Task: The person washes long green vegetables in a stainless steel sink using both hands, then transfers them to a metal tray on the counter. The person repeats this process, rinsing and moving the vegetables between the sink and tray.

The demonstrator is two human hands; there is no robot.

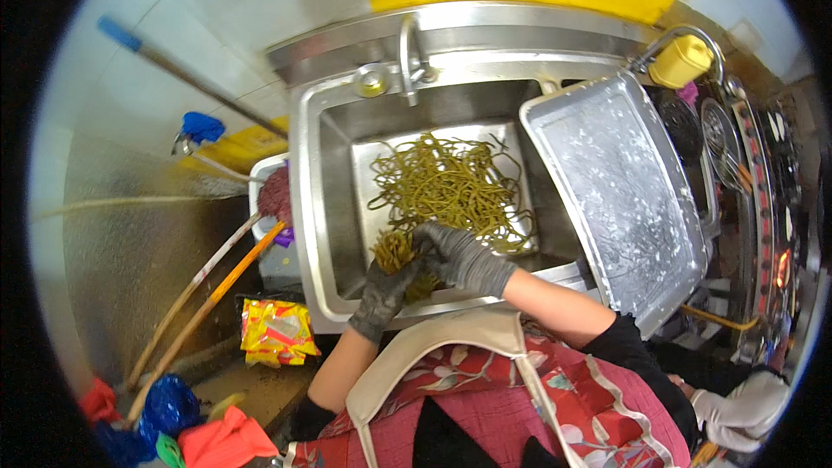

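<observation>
Long, thin olive-green beans point(448, 188) lie in a tangled heap on the floor of a stainless steel sink basin point(338, 143). Near the basin's front rim, my left hand point(383, 296), in a dark grey glove, is closed around a gathered bundle of long beans point(393, 251). The cut or tip ends of the bundle stick out above the fingers, and more of it hangs below the hand. My right hand point(465, 257), gloved alike, meets the left at the bundle with its fingers curled. What lies inside its fingertips is hidden.
A large wet metal tray point(624, 201) leans across the right basin. The faucet point(407, 65) stands at the back. Mop handles point(214, 299) and a bucket point(260, 172) are at left, with yellow-red packets point(276, 331) below. A lit stove point(777, 266) is at far right, near another person's sleeve point(741, 403).
</observation>
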